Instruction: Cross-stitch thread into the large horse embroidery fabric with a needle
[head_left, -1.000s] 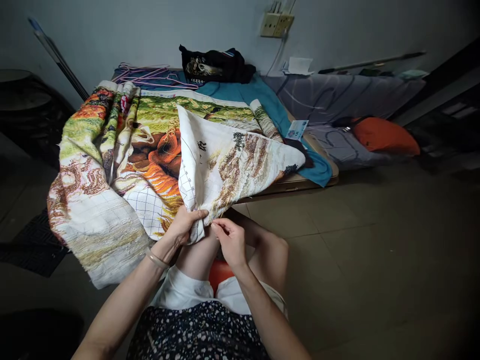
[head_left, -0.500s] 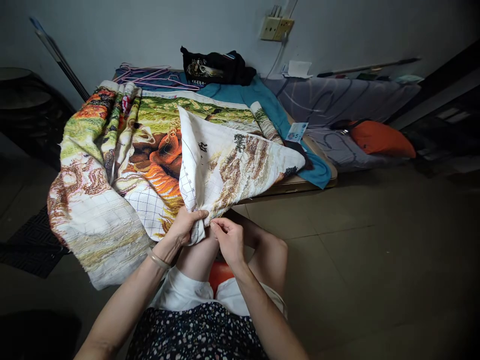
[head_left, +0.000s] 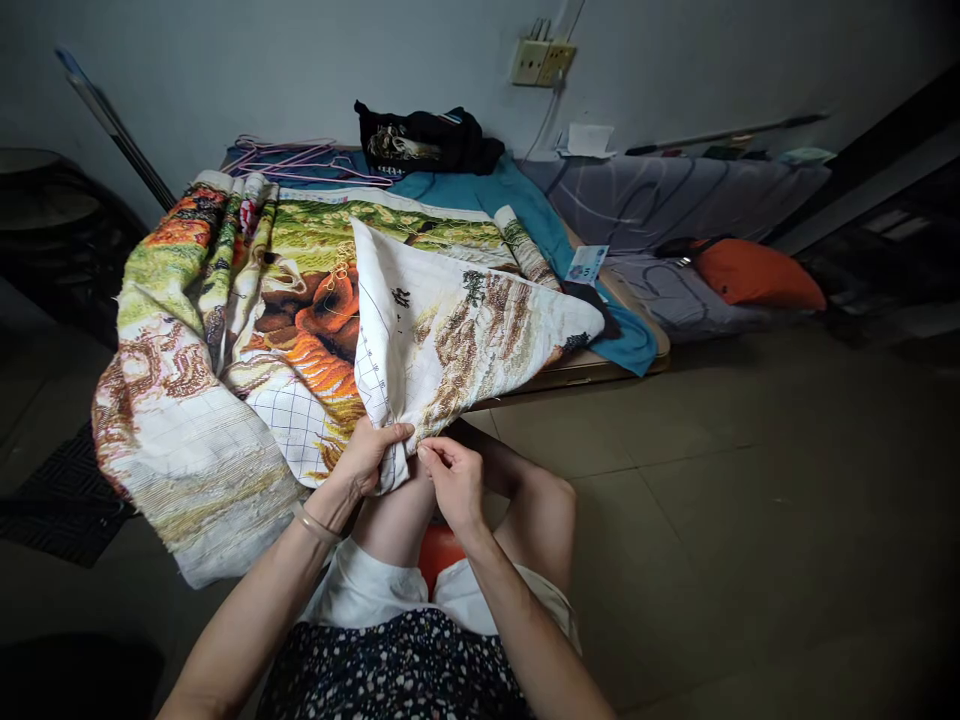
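A large cross-stitch canvas (head_left: 495, 320) drapes over a low table, its near corner folded back so the underside with brown and white stitches and loose thread ends faces up. My left hand (head_left: 365, 458) is closed on the folded near edge, thumb on top. Right beside it, my right hand (head_left: 456, 482) pinches with thumb and forefinger at the canvas edge; whatever lies between those fingertips is too small to make out. Orange and green stitching shows on the front of the canvas, with a tangle of yellow thread (head_left: 341, 270) on it.
Pink hangers (head_left: 292, 160) and a black bag (head_left: 420, 140) lie at the back by the wall. A blue banknote-like paper (head_left: 587, 264) rests on the teal cloth (head_left: 630, 345). An orange bag (head_left: 757, 273) sits at the right. Tiled floor (head_left: 697, 480) extends right of my knees.
The view has shifted slightly, moving the background a little left and down. Both hands keep their places at the canvas edge, with hardly any visible movement.
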